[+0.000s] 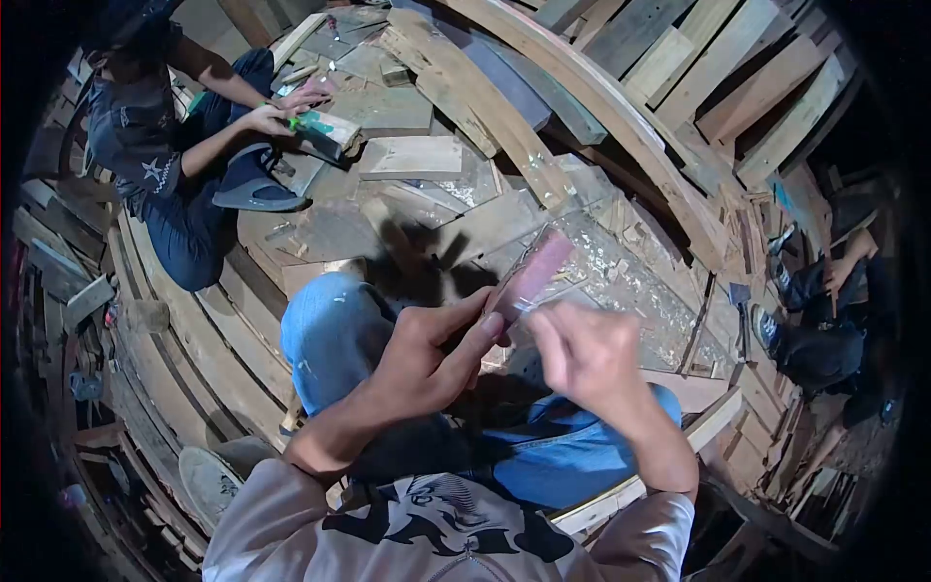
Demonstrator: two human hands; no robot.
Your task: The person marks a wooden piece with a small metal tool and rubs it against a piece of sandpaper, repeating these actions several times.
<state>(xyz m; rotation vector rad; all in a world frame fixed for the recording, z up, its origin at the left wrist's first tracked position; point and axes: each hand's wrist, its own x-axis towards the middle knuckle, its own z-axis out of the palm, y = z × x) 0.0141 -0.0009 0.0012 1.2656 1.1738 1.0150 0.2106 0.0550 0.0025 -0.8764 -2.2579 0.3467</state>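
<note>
A narrow pinkish piece, with a rough edge along one side, is held tilted in front of my knees. Around its lower end the fingers and thumb of my left hand are closed. Close beside its right side, my right hand has its fingers curled together, slightly blurred. Something thin and shiny shows at those fingertips, too small to make out. Below both hands are my bent legs in blue jeans.
Wood blocks and chips lie on the floor ahead. A seated person at upper left handles a green-marked block. Another person sits at right. Long curved planks cross the upper right; more planks lie left.
</note>
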